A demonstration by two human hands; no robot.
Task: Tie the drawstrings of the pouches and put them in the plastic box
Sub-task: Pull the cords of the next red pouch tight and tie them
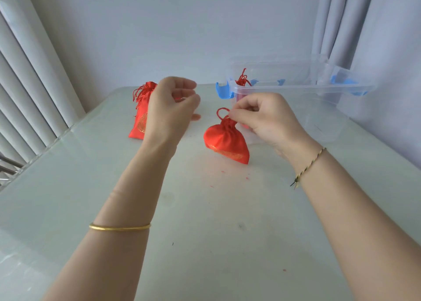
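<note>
The red pouch [224, 143] sat mid-table [205, 209], neck gathered shut, its drawstring [219, 112] standing in a loop above the gathers. The right hand [266, 118] had a fingertip grip closed on the drawstring at the neck. The left hand [170, 104] was raised with curled fingers; whether its grip held a cord end could not be determined. Judged light, soft and slippery satin, best taken by cord or neck. The plastic box [319, 109] stood just behind with one pouch [242, 80] inside; a second pouch [139, 123] lay far left.
</note>
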